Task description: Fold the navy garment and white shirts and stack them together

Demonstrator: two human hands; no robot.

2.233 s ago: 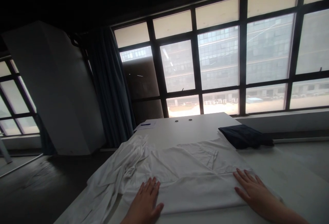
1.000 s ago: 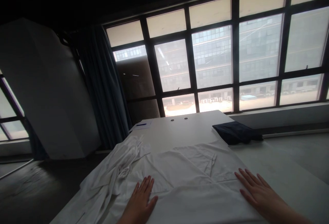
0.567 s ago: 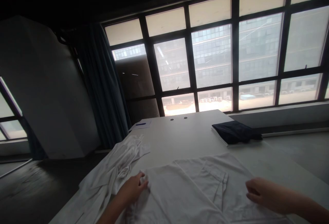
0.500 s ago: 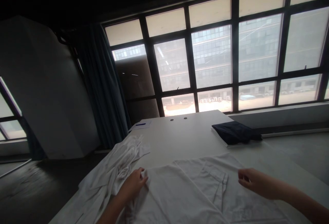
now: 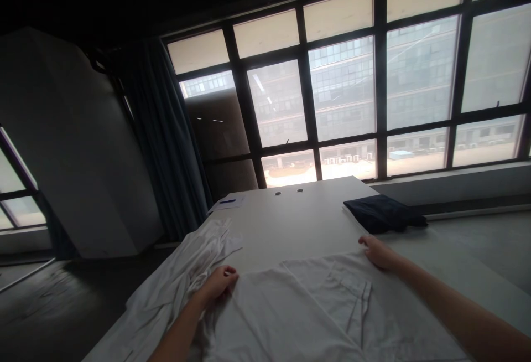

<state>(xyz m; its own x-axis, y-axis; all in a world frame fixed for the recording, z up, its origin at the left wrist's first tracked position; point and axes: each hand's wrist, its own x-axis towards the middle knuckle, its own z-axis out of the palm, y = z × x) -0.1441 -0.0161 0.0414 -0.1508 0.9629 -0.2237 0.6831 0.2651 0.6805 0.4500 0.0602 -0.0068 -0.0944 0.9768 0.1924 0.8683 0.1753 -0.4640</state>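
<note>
A white garment (image 5: pixel 282 306) lies spread across the near part of the white table, with a diagonal edge and a stitched, creased patch on its right half. At its upper left corner, my left hand (image 5: pixel 219 283) is closed, with the fingers pinching the cloth edge. My right hand (image 5: pixel 378 252) reaches to the garment's upper right corner, its fingertips pressed together on the cloth there. To the left of my left hand, more white cloth (image 5: pixel 174 279) lies in a loose, crumpled heap along the table's left side.
Dark folded cloth (image 5: pixel 381 212) sits at the table's right edge. A blue pen (image 5: pixel 227 201) rests on paper (image 5: pixel 234 203) at the far left corner. The white table (image 5: pixel 290 223) has two round holes near its far end. Beyond stand windows (image 5: pixel 340 91) and a blue curtain (image 5: pixel 170 146).
My right hand has moved forward and a little left, onto the garment's upper right corner. My left hand has stayed at the upper left corner with only a slight shift.
</note>
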